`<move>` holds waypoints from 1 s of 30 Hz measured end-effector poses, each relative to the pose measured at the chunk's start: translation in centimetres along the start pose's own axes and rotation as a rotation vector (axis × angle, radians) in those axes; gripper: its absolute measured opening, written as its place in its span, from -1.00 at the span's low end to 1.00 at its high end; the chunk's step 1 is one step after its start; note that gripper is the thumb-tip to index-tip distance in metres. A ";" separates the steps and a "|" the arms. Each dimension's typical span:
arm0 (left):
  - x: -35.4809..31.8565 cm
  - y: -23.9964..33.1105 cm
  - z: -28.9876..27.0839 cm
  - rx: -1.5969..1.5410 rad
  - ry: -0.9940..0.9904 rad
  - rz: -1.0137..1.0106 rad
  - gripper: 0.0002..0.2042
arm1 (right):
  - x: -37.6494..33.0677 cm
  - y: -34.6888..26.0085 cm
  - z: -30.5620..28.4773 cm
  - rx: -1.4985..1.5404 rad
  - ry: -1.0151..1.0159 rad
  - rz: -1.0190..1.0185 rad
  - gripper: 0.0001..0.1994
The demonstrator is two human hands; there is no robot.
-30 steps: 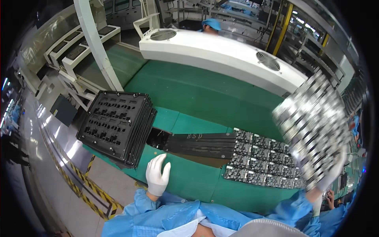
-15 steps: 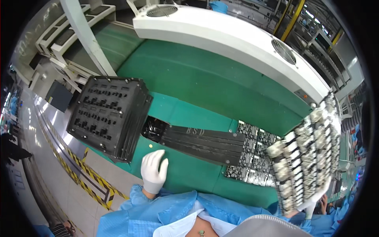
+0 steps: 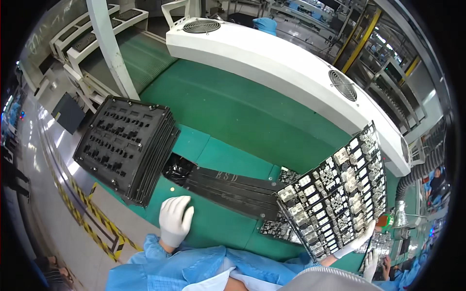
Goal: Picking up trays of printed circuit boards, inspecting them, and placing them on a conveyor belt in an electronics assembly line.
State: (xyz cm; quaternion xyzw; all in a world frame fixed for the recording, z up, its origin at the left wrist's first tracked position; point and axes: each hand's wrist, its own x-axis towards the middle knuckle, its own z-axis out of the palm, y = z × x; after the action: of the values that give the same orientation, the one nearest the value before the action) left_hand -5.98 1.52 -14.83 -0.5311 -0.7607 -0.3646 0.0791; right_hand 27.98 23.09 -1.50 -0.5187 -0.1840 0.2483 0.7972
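A white-gloved left hand of mine [image 3: 174, 220] hovers low over the green table mat, its fingers loosely extended and nothing in them. On the right, my right hand [image 3: 358, 242], also gloved, grips the lower edge of a large panel of circuit boards [image 3: 335, 194]. The panel is tilted up, its rows of silver and white components showing. Part of another group of circuit boards [image 3: 279, 232] lies flat on the mat, mostly hidden behind the raised panel. Beside it runs a black ribbed strip [image 3: 233, 190], leading left to a dark opening with black plastic [image 3: 179, 170].
A stack of black trays [image 3: 124, 148] stands at the table's left. Behind the mat curves a long white housing with fans [image 3: 272, 58]. A grey post [image 3: 114, 53] rises at the back left. Another person's gloved hand [image 3: 371, 265] is at the lower right, near further boards.
The panel in my right hand has swung left and turned, now covering much of the boards on the mat. The whole view has shifted slightly; my left hand keeps its pose.
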 end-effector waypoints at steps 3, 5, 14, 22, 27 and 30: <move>0.5 0.0 0.0 -0.032 -0.004 0.017 -0.70 | -0.2 -0.6 -1.0 -0.071 -0.065 0.059 -0.46; 0.3 0.0 -0.3 -0.036 0.002 -0.007 -0.70 | 0.9 0.0 -1.6 0.024 -0.071 0.175 -0.43; 0.5 -0.6 0.5 -0.050 0.004 0.004 -0.73 | 0.7 1.4 -2.5 0.172 -0.337 0.217 -0.36; -0.2 -0.4 0.1 0.016 -0.020 0.019 -0.74 | 3.8 5.4 -6.2 0.102 -0.499 -0.163 -0.56; 0.1 -0.1 0.5 0.014 -0.056 0.017 -0.75 | 2.8 4.2 -4.5 0.285 -0.466 0.129 -0.56; -0.2 0.0 0.7 -0.002 -0.063 0.031 -0.76 | 3.4 4.0 -4.1 0.278 -0.577 0.105 -0.65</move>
State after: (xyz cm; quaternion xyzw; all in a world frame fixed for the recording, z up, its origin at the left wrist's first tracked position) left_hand -5.72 1.77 -15.41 -0.5542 -0.7541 -0.3472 0.0603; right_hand 32.21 23.43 -6.73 -0.3218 -0.3398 0.4488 0.7613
